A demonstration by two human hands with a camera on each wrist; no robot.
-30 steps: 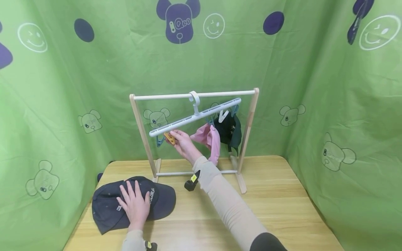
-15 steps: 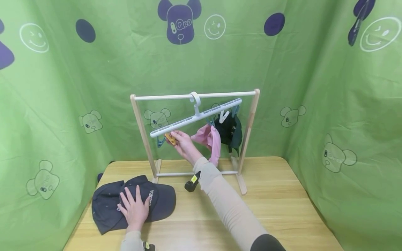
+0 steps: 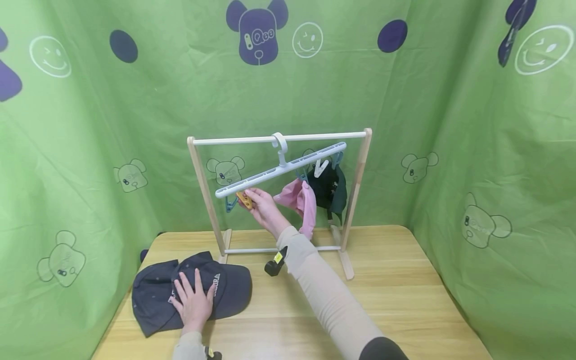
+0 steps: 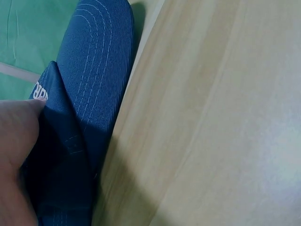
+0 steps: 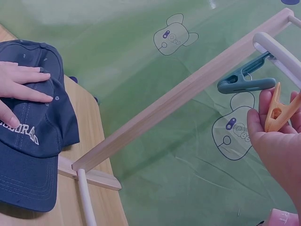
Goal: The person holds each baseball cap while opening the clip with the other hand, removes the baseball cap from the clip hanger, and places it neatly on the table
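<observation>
Atop a wooden table [image 3: 396,300] walled by green cloth [image 3: 315,95], a dark cap [image 3: 236,290] lies under the spread left hand [image 3: 195,305]; the right hand [image 3: 266,210] pinches an orange clip [image 5: 278,114] beneath the tilted hanger's [image 3: 261,177] lower end.

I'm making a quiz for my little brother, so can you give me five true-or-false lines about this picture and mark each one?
1. The left hand rests on the dark cap. True.
2. The right hand rests on the dark cap too. False: it pinches an orange clip.
3. The hanger hangs level. False: it slopes.
4. A pink item lies flat on the table. False: it hangs below the hanger.
5. The rack stands upright. True.
</observation>
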